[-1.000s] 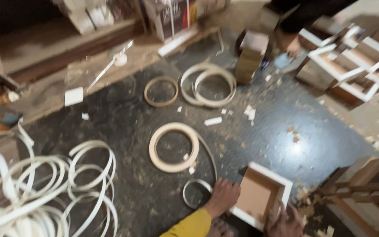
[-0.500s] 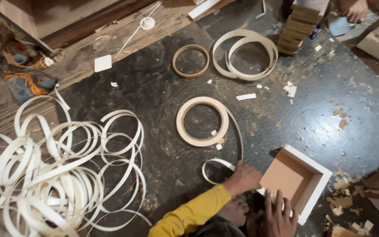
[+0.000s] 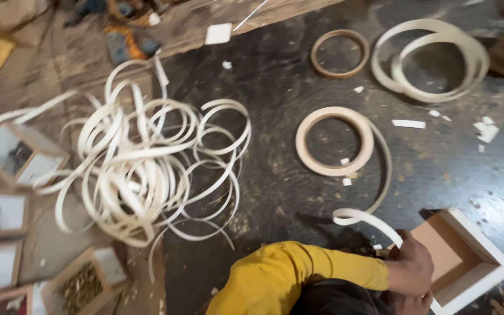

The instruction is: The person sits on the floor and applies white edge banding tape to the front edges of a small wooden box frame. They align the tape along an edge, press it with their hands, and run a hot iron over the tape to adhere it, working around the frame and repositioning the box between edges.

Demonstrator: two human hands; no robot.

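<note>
A small open box with white-faced edges and a brown inner panel is positioned on the dark floor at the lower right of the head view. The left hand, at the end of a yellow sleeve, is closed against the near corner of the box, where the end of a white edge-banding strip is met. The strip is seen to curve away from that corner and run back toward a flat cream roll of banding lying just beyond. The right hand is only partly shown at the bottom edge, just below the left hand; whether it is clamped on anything cannot be told.

Progress is judged as partial: white facing is already visible along the far and right-hand rims of the box, while the strip at the near corner is not yet laid flat against an edge. How much of the near side remains bare is hidden by the hands.

A large tangle of loose white strip is spread on the floor at the left. Two further coils, one brown and one white, lie well apart at the top. Several framed boxes are placed along the left margin.
</note>
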